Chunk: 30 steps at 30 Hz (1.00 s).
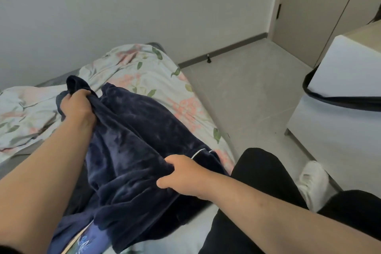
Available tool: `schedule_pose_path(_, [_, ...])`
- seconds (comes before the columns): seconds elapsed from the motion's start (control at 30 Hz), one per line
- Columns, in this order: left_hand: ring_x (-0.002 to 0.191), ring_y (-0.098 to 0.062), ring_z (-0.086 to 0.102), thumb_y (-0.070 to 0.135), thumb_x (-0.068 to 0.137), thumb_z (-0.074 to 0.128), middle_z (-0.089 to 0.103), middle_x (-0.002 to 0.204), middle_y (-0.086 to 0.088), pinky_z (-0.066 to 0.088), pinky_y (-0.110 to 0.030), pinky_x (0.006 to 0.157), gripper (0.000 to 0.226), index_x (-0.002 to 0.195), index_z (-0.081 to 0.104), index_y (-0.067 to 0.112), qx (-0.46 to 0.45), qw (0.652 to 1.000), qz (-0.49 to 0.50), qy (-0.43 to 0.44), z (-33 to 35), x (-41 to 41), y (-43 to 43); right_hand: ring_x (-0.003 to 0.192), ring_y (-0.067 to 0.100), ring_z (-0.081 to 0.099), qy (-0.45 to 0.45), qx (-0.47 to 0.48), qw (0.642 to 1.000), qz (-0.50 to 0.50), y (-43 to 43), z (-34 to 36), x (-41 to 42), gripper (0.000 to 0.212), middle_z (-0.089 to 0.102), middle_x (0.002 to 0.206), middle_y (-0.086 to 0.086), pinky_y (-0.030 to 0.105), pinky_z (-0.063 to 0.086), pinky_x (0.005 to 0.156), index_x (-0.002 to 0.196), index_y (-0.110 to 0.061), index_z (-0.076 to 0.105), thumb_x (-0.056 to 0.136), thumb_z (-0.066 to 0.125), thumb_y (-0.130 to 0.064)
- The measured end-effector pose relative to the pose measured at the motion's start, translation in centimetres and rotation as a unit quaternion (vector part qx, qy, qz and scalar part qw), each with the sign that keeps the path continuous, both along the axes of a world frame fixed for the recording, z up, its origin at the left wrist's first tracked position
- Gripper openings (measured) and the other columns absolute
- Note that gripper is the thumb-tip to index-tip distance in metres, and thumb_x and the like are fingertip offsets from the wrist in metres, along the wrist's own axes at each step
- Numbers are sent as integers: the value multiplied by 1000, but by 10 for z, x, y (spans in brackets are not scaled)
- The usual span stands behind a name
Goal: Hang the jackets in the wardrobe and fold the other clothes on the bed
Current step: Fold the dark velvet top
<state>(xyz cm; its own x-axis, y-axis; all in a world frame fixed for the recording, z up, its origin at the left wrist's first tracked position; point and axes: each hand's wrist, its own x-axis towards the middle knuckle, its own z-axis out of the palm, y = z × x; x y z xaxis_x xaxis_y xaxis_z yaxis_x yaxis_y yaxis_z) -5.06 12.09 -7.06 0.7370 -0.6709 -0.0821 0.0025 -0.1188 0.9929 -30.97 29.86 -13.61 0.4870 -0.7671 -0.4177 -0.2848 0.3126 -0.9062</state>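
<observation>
Folding step, I reckon. My left grip [76, 105] is bunched round the far end of the navy plush garment [140, 130], and my right grip [183, 177] is clutching its near edge by the white piping [198, 151], so it hangs stretched between them over the bed [179, 235]. Next it probably needs laying flat and smoothing before any fold. The rumpled floral cover [148, 72] hogs the far side. A blue printed piece [88, 241] sits under the near end and could get caught up. There's a white cabinet [340, 121] off to my right.

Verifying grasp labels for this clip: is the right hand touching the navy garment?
Touching. The head view shows the right hand with its fingers curled into a bunched fold of the navy garment, with no gap visible.
</observation>
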Motion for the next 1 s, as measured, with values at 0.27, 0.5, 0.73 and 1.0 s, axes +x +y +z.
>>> schedule_pose_path(0.27, [87, -19, 60, 21, 71, 62, 56, 88, 3, 49, -30, 73, 55, 124, 54, 9, 60, 993, -7, -97, -21, -65, -51, 107, 12, 58, 45, 37, 998, -36, -15, -16, -48, 67, 55, 135, -5, 26, 47, 86, 142, -22, 45, 80, 68, -32])
schedule_pose_path(0.5, [107, -17, 53, 17, 89, 59, 54, 123, -2, 45, -25, 93, 52, 137, 42, 7, 84, 983, -50, -154, -60, -115, -58, 97, 16, 67, 46, 66, 993, -86, -19, -37, -78, 54, 68, 109, -3, 38, 56, 90, 129, -20, 57, 76, 68, -22])
schedule_pose_path(0.73, [103, -8, 54, 29, 91, 61, 55, 116, 6, 41, -20, 87, 46, 135, 50, 19, 68, 937, -176, -294, -76, -106, 89, 93, 18, 70, 31, 57, 993, -97, -19, -48, -84, 38, 71, 100, -9, 39, 60, 84, 108, -40, 59, 77, 64, -20])
schedule_pose_path(1.0, [85, 2, 51, 32, 80, 59, 53, 102, -13, 38, -11, 79, 34, 103, 52, 8, 47, 972, -18, -229, -127, -76, 310, 103, 16, 68, -30, 82, 985, -149, -15, -49, -86, 42, 67, 117, -4, 31, 55, 81, 125, -28, 57, 89, 62, -7])
